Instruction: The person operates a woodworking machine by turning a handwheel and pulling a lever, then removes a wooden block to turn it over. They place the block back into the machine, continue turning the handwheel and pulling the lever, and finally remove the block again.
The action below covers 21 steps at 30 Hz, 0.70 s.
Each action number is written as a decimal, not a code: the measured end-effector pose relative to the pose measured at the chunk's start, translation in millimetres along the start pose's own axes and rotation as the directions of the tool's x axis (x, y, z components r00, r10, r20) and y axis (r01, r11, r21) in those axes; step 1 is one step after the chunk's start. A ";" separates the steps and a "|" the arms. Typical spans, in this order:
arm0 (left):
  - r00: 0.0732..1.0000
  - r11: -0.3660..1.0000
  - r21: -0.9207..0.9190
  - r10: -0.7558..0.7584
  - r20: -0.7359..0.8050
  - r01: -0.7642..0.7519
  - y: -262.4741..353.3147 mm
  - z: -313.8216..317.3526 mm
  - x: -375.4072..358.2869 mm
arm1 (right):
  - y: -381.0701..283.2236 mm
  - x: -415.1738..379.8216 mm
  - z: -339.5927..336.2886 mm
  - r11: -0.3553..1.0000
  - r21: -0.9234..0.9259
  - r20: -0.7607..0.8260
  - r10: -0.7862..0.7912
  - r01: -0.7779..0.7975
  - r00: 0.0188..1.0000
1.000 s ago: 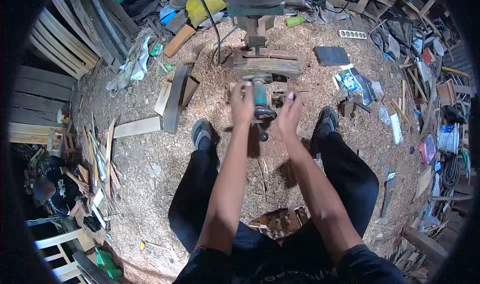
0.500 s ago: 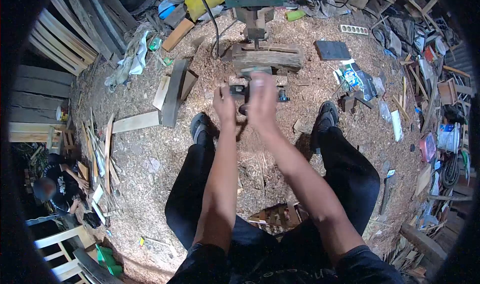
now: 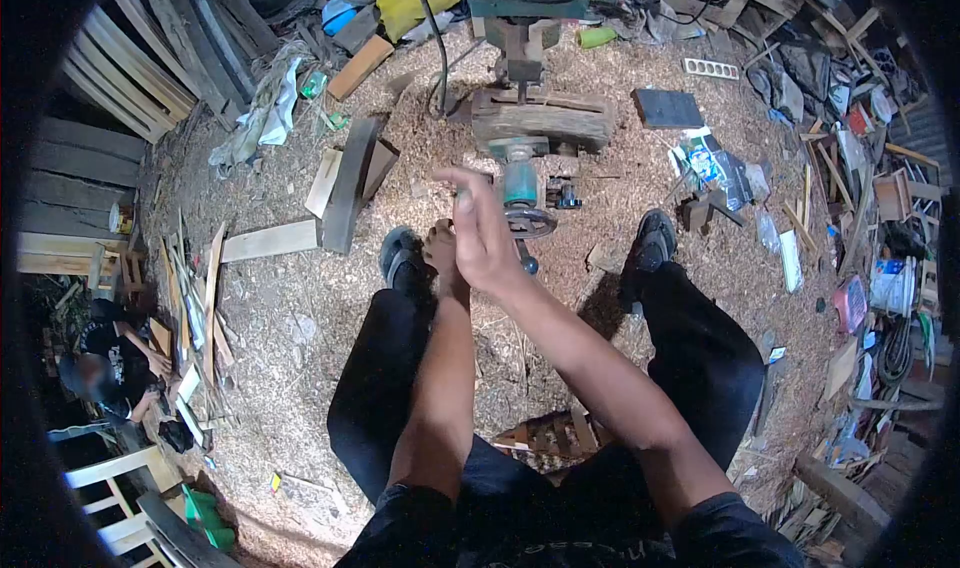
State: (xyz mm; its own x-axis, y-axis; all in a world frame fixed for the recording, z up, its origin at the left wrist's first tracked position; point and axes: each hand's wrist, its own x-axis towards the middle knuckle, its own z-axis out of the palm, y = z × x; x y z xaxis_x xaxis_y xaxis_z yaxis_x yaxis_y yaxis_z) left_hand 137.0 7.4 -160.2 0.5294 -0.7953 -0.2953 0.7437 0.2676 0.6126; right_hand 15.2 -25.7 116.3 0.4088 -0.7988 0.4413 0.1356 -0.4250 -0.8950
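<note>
My right hand [image 3: 482, 243] is raised left of a black handwheel [image 3: 530, 224], fingers stretched and thumb apart, with nothing in it. The wheel has a dark round knob [image 3: 529, 265] and sits on a green metal machine part [image 3: 519, 180]. My left hand [image 3: 440, 246] is lower and just left of the right one, in shade and partly covered by it; its visible fingers look loosely apart, and I see nothing held. Beyond the green part, a rough wooden block [image 3: 545, 120] lies beneath the machine's upright tool head [image 3: 522, 53].
Wood shavings cover the ground. Left of my hands lie dark and pale boards [image 3: 350, 183]. A dark block [image 3: 667, 109] and a white power strip [image 3: 710, 69] lie at the upper right. Another person [image 3: 115, 363] sits at the far left. A black cable [image 3: 435, 43] hangs beside the machine.
My right hand has come off the area over the handwheel, moving left and down, so the wheel and green part now show. My left hand has dropped lower, away from the machine.
</note>
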 end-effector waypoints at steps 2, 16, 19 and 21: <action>0.989 0.824 0.564 0.126 -0.084 -0.057 17.4 30.6 -0.5 | -0.3 8.0 -7.3 0.998 -0.059 -0.044 0.020 -0.022 0.999; 0.922 0.020 0.990 0.363 -0.137 0.139 22.4 80.7 -10.2 | 64.5 -11.0 -31.4 0.945 -0.168 -0.199 0.247 -0.281 0.948; 0.947 0.018 0.993 0.298 -0.119 0.119 24.8 69.3 0.6 | 11.8 6.6 -10.1 0.964 0.077 -0.086 0.259 -0.253 0.962; 0.941 0.220 0.974 0.315 -0.124 0.054 27.7 73.2 0.6 | 15.7 15.3 -21.7 0.995 -0.001 -0.174 0.098 -0.100 0.980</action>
State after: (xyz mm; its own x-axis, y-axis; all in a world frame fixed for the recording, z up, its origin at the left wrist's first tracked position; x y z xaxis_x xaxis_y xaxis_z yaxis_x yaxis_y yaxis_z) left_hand 128.0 -25.5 -89.7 0.7828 -0.5970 -0.1756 -0.2051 -0.5139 0.8330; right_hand 3.9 -53.8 110.4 0.2567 -0.8984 0.3562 0.0930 -0.3439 -0.9344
